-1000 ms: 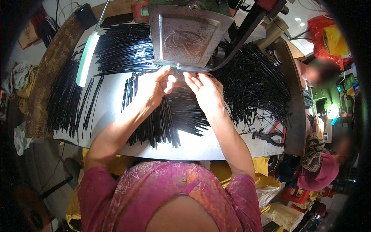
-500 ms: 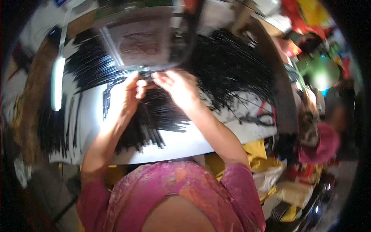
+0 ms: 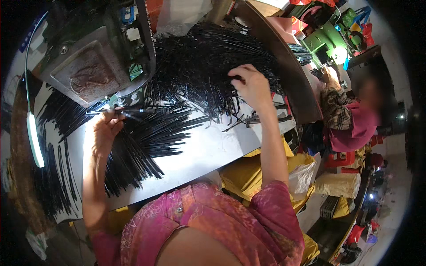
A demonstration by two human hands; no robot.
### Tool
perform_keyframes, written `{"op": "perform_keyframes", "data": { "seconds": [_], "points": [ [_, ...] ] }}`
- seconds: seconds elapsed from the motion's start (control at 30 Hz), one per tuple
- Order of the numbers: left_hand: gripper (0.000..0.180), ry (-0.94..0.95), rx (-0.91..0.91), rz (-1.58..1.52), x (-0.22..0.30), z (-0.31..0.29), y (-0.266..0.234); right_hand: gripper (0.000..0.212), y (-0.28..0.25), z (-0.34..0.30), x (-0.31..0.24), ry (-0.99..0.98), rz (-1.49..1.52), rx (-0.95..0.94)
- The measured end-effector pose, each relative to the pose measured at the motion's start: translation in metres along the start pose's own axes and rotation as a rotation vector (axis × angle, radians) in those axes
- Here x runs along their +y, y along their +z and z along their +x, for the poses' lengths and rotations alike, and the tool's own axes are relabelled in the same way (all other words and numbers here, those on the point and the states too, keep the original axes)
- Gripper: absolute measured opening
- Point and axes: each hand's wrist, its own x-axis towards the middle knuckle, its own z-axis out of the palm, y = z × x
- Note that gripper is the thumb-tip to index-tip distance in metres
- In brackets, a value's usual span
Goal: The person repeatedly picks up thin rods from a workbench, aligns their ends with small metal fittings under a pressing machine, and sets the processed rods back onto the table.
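Note:
My left hand [image 3: 103, 129] pinches a thin black rod [image 3: 133, 110] below the head of a dark green machine [image 3: 86, 73]. The rod lies nearly level, just in front of the machine's lower metal parts. Over a large heap of black rods [image 3: 191, 62] at the back, my right hand [image 3: 254, 88] hovers with bent fingers, thumb and fingertips apart. Nothing shows in it. Close below that hand lies a dark pair of pliers or scissors [image 3: 270, 117]. Between my arms, a fanned stack of straight black rods [image 3: 133, 155] covers part of the white tabletop [image 3: 208, 146].
A bright tube lamp [image 3: 35, 142] stands at the left, beside more black rods [image 3: 55, 177]. A dark raised board [image 3: 288, 57] edges the table's right side. Beyond it, another person [image 3: 350, 119] works at a green machine [image 3: 324, 44]. Yellow sacks [image 3: 248, 173] sit under the front edge.
My right hand has left the machine, moving right to the rod heap. My left hand stays by the machine with a rod. The whole view has swung right, bringing the other person's machine in.

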Motion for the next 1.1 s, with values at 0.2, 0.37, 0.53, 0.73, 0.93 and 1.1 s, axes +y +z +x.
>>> {"op": "perform_keyframes", "data": {
  "seconds": [0.2,0.37,0.53,0.73,0.93,1.1],
  "points": [
    [0.027,0.026,-0.037,-0.150,-0.004,-0.003,0.010,0.013,0.012,0.001,0.027,-0.071,-0.179,0.023],
    [0.014,0.047,0.030,0.257,0.002,-0.010,0.018,0.010,0.011,0.000,-0.015,-0.337,-0.157,0.212],
    [0.015,0.059,0.028,0.305,0.004,-0.017,0.024,0.016,0.020,0.007,-0.078,-0.676,-0.134,0.242],
    [0.036,0.020,0.045,0.341,0.013,-0.024,0.026,0.013,0.078,0.006,-0.131,-0.434,0.333,-0.193],
    [0.060,-0.047,0.032,0.345,0.019,-0.029,0.029,0.013,0.114,0.021,-0.147,0.136,1.090,-0.589],
    [0.065,-0.064,-0.016,0.294,0.019,-0.028,0.025,0.010,0.116,0.022,-0.154,0.172,1.257,-0.623]
  ]
}}
